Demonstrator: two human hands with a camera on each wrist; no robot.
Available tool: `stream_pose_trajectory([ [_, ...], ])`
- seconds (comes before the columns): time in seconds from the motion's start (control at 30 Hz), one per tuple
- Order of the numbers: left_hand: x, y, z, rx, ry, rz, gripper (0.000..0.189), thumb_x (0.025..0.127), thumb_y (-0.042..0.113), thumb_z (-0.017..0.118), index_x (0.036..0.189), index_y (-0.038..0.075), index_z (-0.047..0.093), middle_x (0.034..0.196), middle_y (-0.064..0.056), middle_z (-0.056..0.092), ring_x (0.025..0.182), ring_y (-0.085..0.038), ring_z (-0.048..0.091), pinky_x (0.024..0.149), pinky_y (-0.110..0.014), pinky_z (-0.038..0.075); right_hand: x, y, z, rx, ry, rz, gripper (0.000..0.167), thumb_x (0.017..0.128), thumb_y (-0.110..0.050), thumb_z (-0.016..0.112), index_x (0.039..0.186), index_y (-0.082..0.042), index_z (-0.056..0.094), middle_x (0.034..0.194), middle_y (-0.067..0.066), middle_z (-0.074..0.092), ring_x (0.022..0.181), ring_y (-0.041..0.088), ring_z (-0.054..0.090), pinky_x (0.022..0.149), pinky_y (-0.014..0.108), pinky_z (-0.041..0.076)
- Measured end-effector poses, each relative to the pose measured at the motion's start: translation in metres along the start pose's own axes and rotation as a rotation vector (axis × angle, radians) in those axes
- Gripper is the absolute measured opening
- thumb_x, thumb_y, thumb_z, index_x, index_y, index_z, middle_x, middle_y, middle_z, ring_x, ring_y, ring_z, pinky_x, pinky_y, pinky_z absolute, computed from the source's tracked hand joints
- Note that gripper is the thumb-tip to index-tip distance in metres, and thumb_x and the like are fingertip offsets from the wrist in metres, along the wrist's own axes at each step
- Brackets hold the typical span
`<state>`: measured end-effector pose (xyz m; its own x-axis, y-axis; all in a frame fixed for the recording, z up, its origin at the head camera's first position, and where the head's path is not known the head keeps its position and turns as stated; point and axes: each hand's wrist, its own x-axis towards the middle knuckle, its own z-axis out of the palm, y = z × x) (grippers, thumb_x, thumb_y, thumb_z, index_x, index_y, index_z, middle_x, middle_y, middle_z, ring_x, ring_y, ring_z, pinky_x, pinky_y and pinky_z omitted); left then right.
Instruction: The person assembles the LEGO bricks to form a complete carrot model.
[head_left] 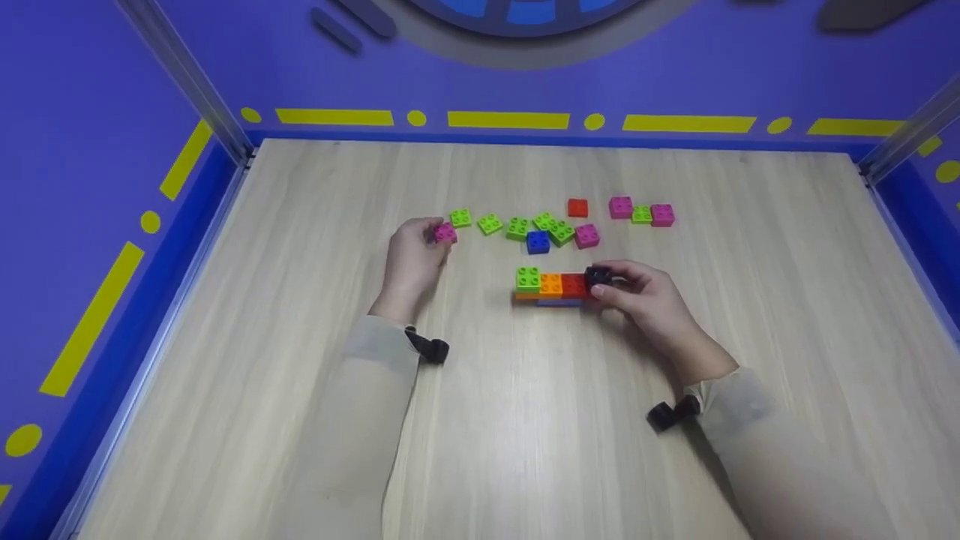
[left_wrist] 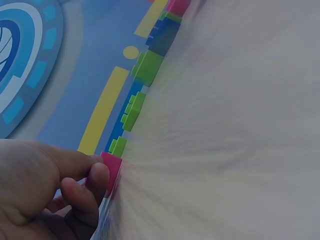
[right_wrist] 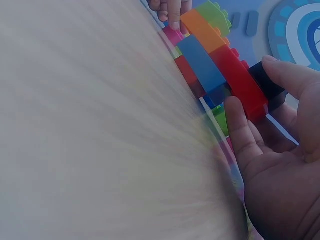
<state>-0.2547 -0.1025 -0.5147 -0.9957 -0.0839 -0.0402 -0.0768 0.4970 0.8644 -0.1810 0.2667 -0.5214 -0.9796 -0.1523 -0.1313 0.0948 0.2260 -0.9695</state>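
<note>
Brick stack (head_left: 556, 286), studded, lime, orange, red and black, blue brick (right_wrist: 201, 64) underneath

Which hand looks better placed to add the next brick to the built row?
Probably the left hand: it pinches a loose pink brick, while the right hand is occupied, holding the built row at its black brick end.

— How is the table (head_left: 487, 435) lit in the head view?
— Softly and evenly; a shadow is cast just left of the right sleeve (head_left: 780, 450).
— And how are the wrist views rendered?
— More dimly; the table is blurred into pale, hazy streaks in both.
</note>
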Motion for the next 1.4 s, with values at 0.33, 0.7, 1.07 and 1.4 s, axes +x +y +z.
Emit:
stream_pose_trajectory([
  [0.33, -0.007, 0.007, -0.004, -0.044, 0.006, 0.033, 0.032, 0.104, 0.017, 0.084, 0.130, -0.001, 0.080, 0.124, -0.015, 0.081, 0.112, -0.025, 0.081, 0.096, -0.034, 0.066, -0.001, 0.000, 0.002, 0.037, 0.002, -0.026, 0.048, 0.102, -0.008, 0.083, 0.146, 0.006, 0.070, 0.128, -0.009, 0.077, 0.120, 0.008, 0.070, 0.101, 0.016, 0.060],
  [0.7, -0.019, 0.030, 0.005, -0.063, 0.001, 0.156, 0.034, 0.102, 0.022, 0.087, 0.131, 0.006, 0.082, 0.135, -0.010, 0.078, 0.073, -0.006, 0.064, 0.063, -0.018, 0.054, -0.001, 0.000, -0.001, 0.004, 0.000, -0.012, 0.051, 0.103, -0.013, 0.083, 0.149, 0.003, 0.069, 0.140, 0.003, 0.078, 0.127, 0.007, 0.068, 0.109, 0.014, 0.053],
  [1.07, -0.043, 0.060, 0.026, -0.131, -0.129, 0.312, 0.034, 0.103, 0.029, 0.086, 0.135, 0.018, 0.083, 0.137, 0.000, 0.077, 0.102, -0.023, 0.067, 0.078, -0.026, 0.052, 0.000, 0.000, -0.001, 0.004, -0.005, -0.008, 0.052, 0.102, -0.015, 0.084, 0.150, 0.001, 0.070, 0.144, 0.006, 0.077, 0.129, 0.009, 0.068, 0.112, 0.015, 0.051],
  [1.4, -0.060, 0.071, 0.043, -0.114, -0.214, 0.397, 0.030, 0.104, 0.021, 0.084, 0.133, 0.015, 0.083, 0.144, -0.002, 0.077, 0.135, -0.028, 0.066, 0.107, -0.049, 0.058, 0.000, 0.002, 0.000, 0.014, -0.001, -0.002, 0.053, 0.102, -0.015, 0.085, 0.150, 0.002, 0.069, 0.141, 0.003, 0.078, 0.127, 0.008, 0.069, 0.109, 0.015, 0.053],
])
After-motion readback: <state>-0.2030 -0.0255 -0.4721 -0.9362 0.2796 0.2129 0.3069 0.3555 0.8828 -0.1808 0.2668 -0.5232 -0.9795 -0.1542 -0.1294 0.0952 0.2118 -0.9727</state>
